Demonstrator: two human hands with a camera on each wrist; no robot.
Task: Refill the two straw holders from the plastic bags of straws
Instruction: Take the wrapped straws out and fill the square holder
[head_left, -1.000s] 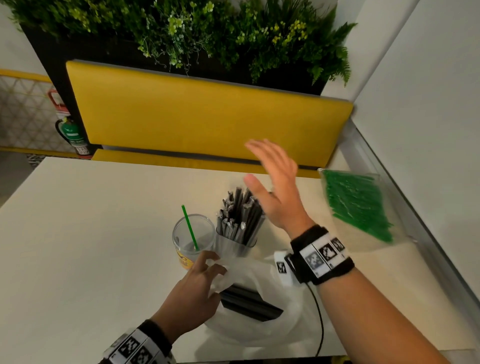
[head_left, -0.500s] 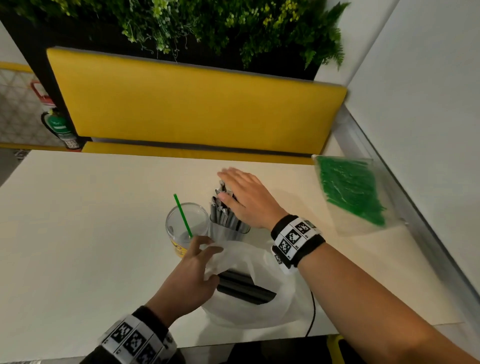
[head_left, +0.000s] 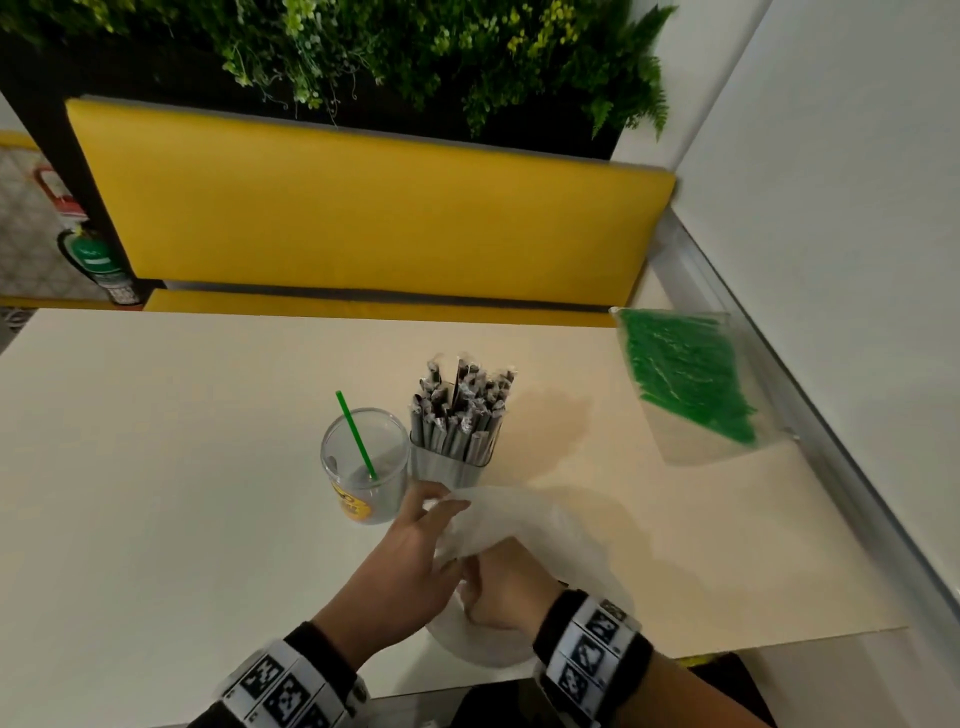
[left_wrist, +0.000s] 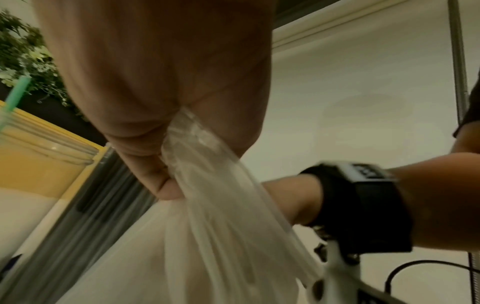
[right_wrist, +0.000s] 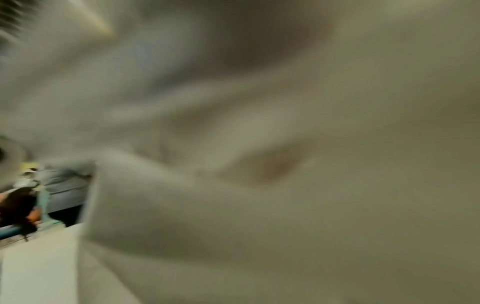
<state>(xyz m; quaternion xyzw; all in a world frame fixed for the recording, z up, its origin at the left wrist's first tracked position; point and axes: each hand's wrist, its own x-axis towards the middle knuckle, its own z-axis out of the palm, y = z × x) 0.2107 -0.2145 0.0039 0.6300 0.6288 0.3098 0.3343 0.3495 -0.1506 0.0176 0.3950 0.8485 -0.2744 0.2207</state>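
From the head view, your left hand (head_left: 410, 566) grips the gathered mouth of the white plastic bag (head_left: 540, 535), which lies on the near part of the pale table (head_left: 156, 441). Your right hand (head_left: 506, 587) is pushed into the bag's opening; its fingers are hidden by the film, so I cannot tell how they lie. Just beyond stand the two holders, touching: a clear cup (head_left: 363, 462) with a single green straw (head_left: 356, 434), and a holder packed with wrapped dark straws (head_left: 460, 410). A bag of green straws (head_left: 685, 379) lies well apart at the right edge, against the white wall (head_left: 831, 208). A yellow bench back (head_left: 363, 208) and a green plant wall (head_left: 415, 52) close off the far side.

The left wrist view shows your thumb and fingers (left_wrist: 155, 160) pinching a bunched fold of the thin film. I judge the bag soft, light and slippery: hold it at the mouth, and take the wrapped straws inside as a bundle around their middle, since loose ones would likely slide apart.

The right wrist view is only blurred pale film, close against the lens
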